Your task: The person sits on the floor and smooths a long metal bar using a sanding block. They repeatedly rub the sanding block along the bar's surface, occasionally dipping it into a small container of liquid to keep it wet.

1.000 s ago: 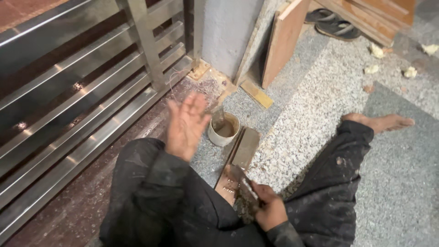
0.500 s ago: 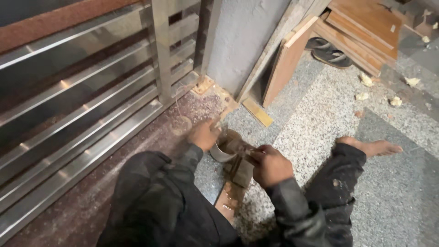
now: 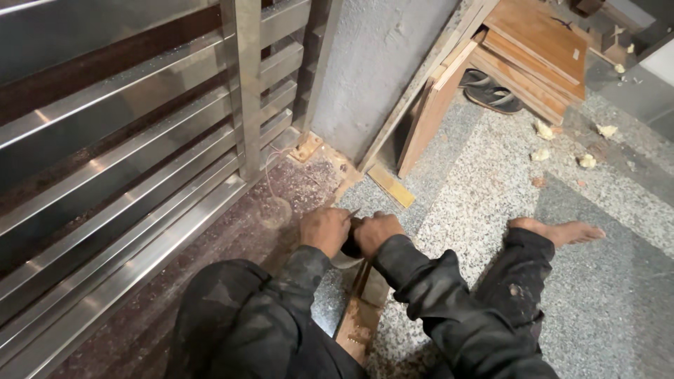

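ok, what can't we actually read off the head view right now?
- Small cup: mostly hidden behind both hands; contents not visible.
- Thin tool between left hand and right hand: only a tip shows; kind and which grip holds it unclear.
- Wooden board: far end covered by the sleeves.
- Sandals: partly hidden behind leaning planks.

Both hands are held close together in front of the body, knuckles upward. The left hand [image 3: 324, 229] is curled shut; the right hand [image 3: 375, 233] is curled beside it, touching. Both forearms are sleeved and angled inward. The right leg is extended, barefoot.
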